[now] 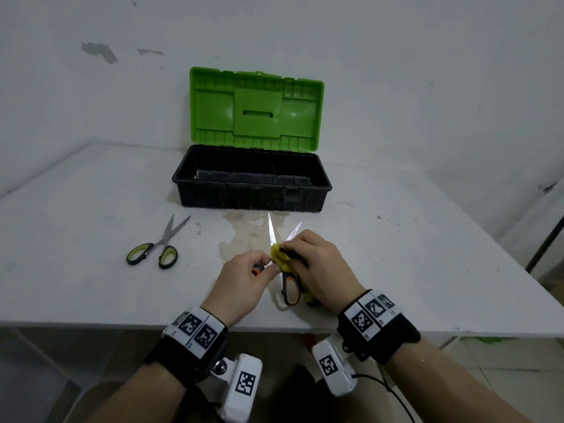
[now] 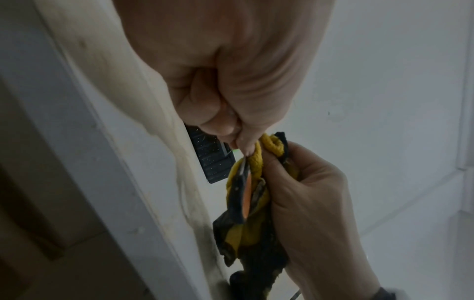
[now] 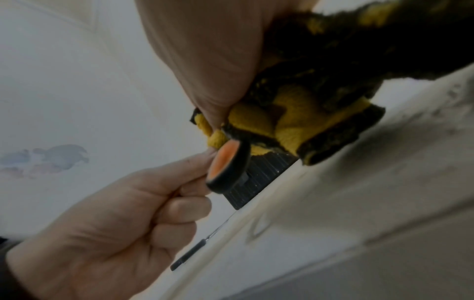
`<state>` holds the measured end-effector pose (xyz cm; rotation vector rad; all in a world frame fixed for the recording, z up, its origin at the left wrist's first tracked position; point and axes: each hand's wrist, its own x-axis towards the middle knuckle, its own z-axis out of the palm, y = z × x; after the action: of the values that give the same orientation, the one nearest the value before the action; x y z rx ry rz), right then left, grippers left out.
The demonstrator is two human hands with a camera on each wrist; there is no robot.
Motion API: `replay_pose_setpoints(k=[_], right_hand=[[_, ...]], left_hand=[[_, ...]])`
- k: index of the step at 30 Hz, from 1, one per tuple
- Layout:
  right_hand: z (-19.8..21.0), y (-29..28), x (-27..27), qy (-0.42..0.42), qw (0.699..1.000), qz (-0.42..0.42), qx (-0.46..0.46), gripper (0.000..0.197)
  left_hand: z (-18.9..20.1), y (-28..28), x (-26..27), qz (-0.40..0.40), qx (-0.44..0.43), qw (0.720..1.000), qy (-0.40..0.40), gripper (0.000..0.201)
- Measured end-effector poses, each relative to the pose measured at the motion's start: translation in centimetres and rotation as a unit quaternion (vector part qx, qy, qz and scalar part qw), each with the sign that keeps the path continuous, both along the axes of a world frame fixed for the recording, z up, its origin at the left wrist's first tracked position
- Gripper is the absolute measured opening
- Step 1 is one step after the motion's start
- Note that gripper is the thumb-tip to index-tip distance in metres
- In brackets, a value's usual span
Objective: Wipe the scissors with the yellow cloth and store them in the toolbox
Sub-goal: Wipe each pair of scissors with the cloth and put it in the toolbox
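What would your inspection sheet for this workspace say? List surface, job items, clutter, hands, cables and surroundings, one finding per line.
Surface: white table, stained patch in front of the toolbox.
Job's things: orange-handled scissors with blades open, yellow cloth bunched at the blades; green-handled scissors lying on the table; toolbox open, green lid up.
Clutter: nothing seen.
Hands: left hand holds an orange handle; right hand grips the cloth.
Cables: black cable from the right wrist camera.
Surroundings: scuffed white wall.
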<state>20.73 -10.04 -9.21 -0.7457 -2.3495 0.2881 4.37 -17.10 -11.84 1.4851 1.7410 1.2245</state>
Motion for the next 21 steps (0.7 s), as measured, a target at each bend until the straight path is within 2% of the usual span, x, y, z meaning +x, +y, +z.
replay_pose_setpoints(k=[3, 8, 10, 15, 17, 21], right_hand=[[0.3, 0.7, 0.3, 0.013, 0.999, -0.043, 0.01, 0.019], [1.5, 3.7, 1.7, 0.081, 0.984, -0.159, -0.023, 0.014], [1.7, 3.2, 2.1, 0.09, 0.985, -0.148, -0.004, 0.014], [0.4, -0.7, 1.4, 0.014, 0.999, -0.022, -0.022, 0.018], [-0.1, -0.8, 1.2, 0.007, 1.0, -0.021, -0.017, 0.019], [0.1, 1.1, 1.2, 0.03, 0.996, -0.082, -0.015, 0.018]], left_hand=[[0.0, 0.1, 0.0, -0.008, 0.012, 1.0, -0.004, 0.025], [-0.5, 0.0, -0.1, -0.007, -0.011, 1.0, -0.01, 0.024], [-0.4, 0.1, -0.2, -0.009, -0.009, 1.0, -0.017, 0.023], [-0.1, 0.5, 0.2, -0.025, -0.004, 0.999, -0.035, 0.02], [-0.1, 0.5, 0.3, -0.035, -0.003, 0.999, -0.023, 0.019], [0.0, 0.3, 0.1, -0.033, 0.004, 0.999, 0.009, 0.021]])
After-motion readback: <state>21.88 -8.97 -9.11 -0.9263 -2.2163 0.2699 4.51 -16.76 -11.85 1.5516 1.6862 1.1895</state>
